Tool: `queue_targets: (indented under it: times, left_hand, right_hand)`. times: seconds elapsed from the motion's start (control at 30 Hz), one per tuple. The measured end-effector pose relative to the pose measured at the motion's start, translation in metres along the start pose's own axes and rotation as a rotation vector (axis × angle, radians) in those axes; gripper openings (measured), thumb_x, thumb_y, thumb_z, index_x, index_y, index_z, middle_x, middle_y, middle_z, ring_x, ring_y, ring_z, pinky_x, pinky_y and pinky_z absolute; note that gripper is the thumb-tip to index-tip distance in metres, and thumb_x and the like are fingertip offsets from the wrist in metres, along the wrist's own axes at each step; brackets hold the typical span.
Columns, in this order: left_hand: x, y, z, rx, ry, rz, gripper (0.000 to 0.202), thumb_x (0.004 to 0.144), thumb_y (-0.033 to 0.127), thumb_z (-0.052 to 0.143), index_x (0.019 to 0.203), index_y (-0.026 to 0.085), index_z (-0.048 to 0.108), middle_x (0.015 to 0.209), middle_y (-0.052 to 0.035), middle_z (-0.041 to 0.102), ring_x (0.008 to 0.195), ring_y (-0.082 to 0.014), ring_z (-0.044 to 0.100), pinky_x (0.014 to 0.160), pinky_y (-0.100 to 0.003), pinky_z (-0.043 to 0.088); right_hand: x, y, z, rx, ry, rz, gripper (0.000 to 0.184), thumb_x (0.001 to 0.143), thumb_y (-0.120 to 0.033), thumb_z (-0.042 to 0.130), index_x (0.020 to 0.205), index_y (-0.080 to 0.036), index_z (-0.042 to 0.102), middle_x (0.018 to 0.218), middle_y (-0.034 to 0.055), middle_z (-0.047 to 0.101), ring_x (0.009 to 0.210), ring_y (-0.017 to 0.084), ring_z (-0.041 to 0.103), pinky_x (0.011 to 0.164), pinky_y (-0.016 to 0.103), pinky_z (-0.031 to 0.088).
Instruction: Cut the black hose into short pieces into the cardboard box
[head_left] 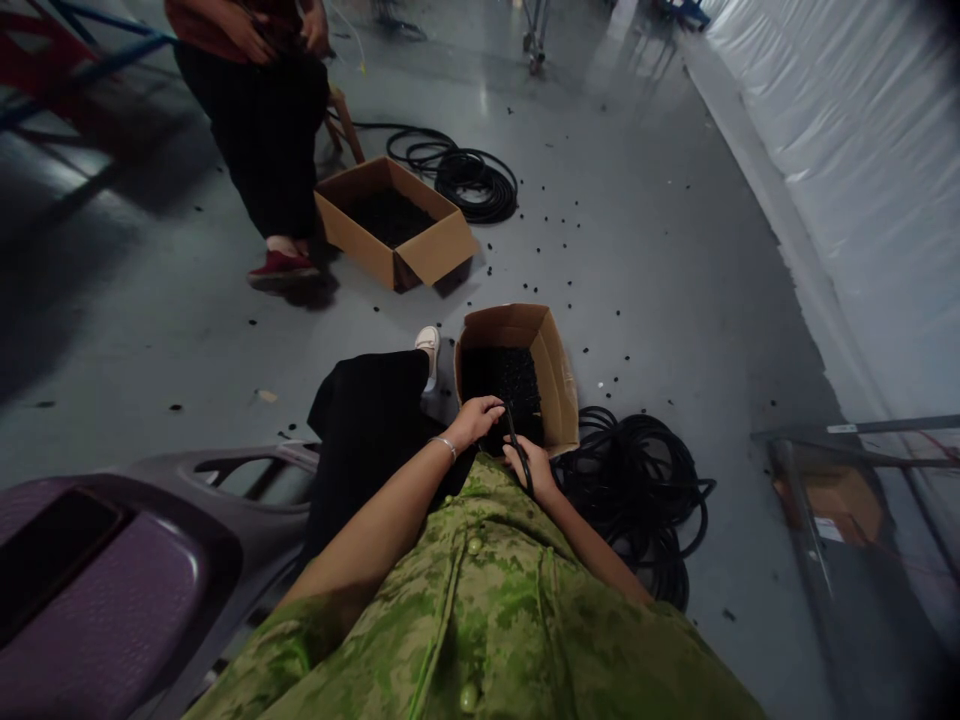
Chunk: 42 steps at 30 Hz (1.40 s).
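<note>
My left hand reaches into an open cardboard box on the floor in front of me, fingers curled over the small black pieces that fill it. My right hand is closed round a thin black hose, just at the box's near edge. The hose runs up between both hands. A silver bangle sits on my left wrist. My lap in a green patterned garment fills the lower frame.
A coil of black hose lies right of the box. A second open box and another hose coil lie farther off, beside another person's legs. Small black bits dot the grey floor. A purple chair stands left, a metal rack right.
</note>
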<state>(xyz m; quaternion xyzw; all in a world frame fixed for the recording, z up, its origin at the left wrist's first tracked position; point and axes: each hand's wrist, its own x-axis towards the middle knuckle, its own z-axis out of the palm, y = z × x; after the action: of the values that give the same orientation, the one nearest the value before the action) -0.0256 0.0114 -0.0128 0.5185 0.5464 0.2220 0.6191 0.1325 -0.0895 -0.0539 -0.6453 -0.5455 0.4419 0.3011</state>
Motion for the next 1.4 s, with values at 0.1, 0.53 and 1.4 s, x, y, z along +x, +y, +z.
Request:
queue_targets:
  times: [0.1, 0.53, 1.4]
  left_hand:
    - [-0.0014, 0.0012, -0.0004, 0.007, -0.006, 0.009, 0.029, 0.079, 0.034, 0.059, 0.095, 0.011, 0.068, 0.062, 0.0036, 0.053, 0.049, -0.0080, 0.041, 0.048, -0.021, 0.032]
    - [-0.0012, 0.0008, 0.0007, 0.045, 0.025, 0.020, 0.024, 0.079, 0.033, 0.058, 0.091, 0.013, 0.068, 0.061, 0.0027, 0.053, 0.053, -0.0090, 0.044, 0.048, -0.019, 0.033]
    - [-0.0015, 0.0013, 0.0006, 0.063, 0.012, -0.009, 0.020, 0.079, 0.034, 0.061, 0.083, 0.015, 0.064, 0.060, 0.0039, 0.053, 0.048, -0.0089, 0.043, 0.047, -0.021, 0.034]
  right_hand:
    - [-0.0011, -0.0010, -0.0005, -0.004, 0.001, -0.004, 0.041, 0.087, -0.049, 0.056, 0.111, -0.019, 0.072, 0.074, 0.0034, 0.072, 0.070, 0.020, 0.069, 0.066, 0.028, 0.054]
    - [-0.0018, -0.0001, 0.0019, -0.027, 0.020, -0.020, 0.038, 0.088, -0.047, 0.054, 0.109, -0.021, 0.072, 0.072, 0.0022, 0.071, 0.070, 0.020, 0.068, 0.065, 0.026, 0.052]
    - [-0.0007, 0.0020, 0.0014, -0.033, 0.014, -0.003, 0.035, 0.088, -0.046, 0.057, 0.109, -0.023, 0.073, 0.075, 0.0023, 0.073, 0.074, 0.021, 0.070, 0.068, 0.028, 0.054]
